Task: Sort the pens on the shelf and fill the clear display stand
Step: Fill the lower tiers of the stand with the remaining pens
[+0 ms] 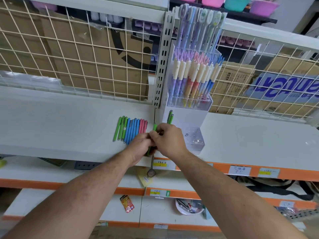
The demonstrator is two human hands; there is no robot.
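Two green plastic pens (170, 118) are standing in clear acrylic display stand (196, 144); left hand (140, 146) and right hand (168, 140) are gripping a green pen bundle (154, 127); sorted multicoloured pen row (131, 131) is waiting on white shelf (60, 121).

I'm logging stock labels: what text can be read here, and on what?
"5", handwritten, apparently: white and yellow price label.
Large blue letters on the brown cardboard box: upside down, not readable.
Other white shelf-edge labels: handwriting too blurred to read.
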